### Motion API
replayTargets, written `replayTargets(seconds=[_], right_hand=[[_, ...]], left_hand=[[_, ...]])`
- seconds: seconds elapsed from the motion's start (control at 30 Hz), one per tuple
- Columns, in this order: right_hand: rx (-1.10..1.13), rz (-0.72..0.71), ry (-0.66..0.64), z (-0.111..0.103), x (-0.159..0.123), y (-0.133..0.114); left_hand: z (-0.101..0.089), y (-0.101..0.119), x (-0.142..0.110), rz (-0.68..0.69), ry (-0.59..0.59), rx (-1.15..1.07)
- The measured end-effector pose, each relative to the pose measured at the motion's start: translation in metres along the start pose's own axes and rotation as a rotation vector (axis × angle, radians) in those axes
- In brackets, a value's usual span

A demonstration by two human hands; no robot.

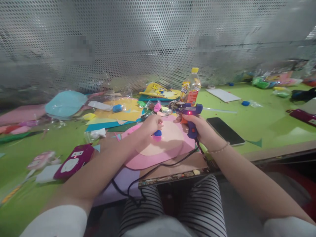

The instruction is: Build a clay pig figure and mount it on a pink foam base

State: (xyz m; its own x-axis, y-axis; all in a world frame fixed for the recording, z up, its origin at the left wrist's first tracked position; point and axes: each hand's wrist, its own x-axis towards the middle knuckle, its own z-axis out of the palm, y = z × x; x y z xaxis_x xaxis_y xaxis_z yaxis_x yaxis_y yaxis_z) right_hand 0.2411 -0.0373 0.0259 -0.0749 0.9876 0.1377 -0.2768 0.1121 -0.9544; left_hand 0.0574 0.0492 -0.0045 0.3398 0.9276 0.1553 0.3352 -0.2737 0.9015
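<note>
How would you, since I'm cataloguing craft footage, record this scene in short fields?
Left hand: above the cream shape, nearest a small blue lump; grip unclear
Right hand: holding a purple glue gun, red light lit
Under the cream shape: pink sheet
Beside right wrist: black smartphone
Behind glue gun: yellow-capped bottle
Backdrop: perforated metal panel
Tabletop: green

The left arm [111,158] and right arm [249,174] extend forward, converging toward the center. The left hand [153,125] is turned inward, fingers [160,122] curled. The right hand [201,127] is closed in a grip. Both hands are set apart.
</note>
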Motion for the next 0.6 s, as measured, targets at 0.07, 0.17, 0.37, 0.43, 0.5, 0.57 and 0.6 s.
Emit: replayTargets(seconds=[0.07, 0.17, 0.37, 0.43, 0.5, 0.57, 0.6], right_hand=[[-0.086, 0.021, -0.052, -0.002, 0.0, 0.0], [-0.282, 0.077, -0.085, -0.006, -0.001, -0.001], [-0.816, 0.219, -0.162, -0.004, -0.002, 0.0], [-0.866, 0.221, -0.177, -0.001, -0.001, 0.002], [-0.88, 0.231, -0.174, 0.0, -0.001, 0.004], [-0.892, 0.248, -0.173, 0.001, 0.0, 0.006], [-0.901, 0.252, -0.175, 0.0, 0.0, 0.007]], left_hand=[[-0.011, 0.003, 0.001, -0.002, -0.002, 0.046], [-0.031, 0.004, -0.002, 0.003, 0.024, 0.208], [-0.049, 0.001, -0.035, 0.04, 0.078, 0.131], [-0.046, -0.001, -0.043, 0.072, 0.116, 0.092], [-0.042, -0.003, -0.047, 0.122, 0.141, 0.076], [-0.038, -0.005, -0.048, 0.167, 0.121, 0.073], [-0.037, -0.006, -0.048, 0.183, 0.105, 0.074]])
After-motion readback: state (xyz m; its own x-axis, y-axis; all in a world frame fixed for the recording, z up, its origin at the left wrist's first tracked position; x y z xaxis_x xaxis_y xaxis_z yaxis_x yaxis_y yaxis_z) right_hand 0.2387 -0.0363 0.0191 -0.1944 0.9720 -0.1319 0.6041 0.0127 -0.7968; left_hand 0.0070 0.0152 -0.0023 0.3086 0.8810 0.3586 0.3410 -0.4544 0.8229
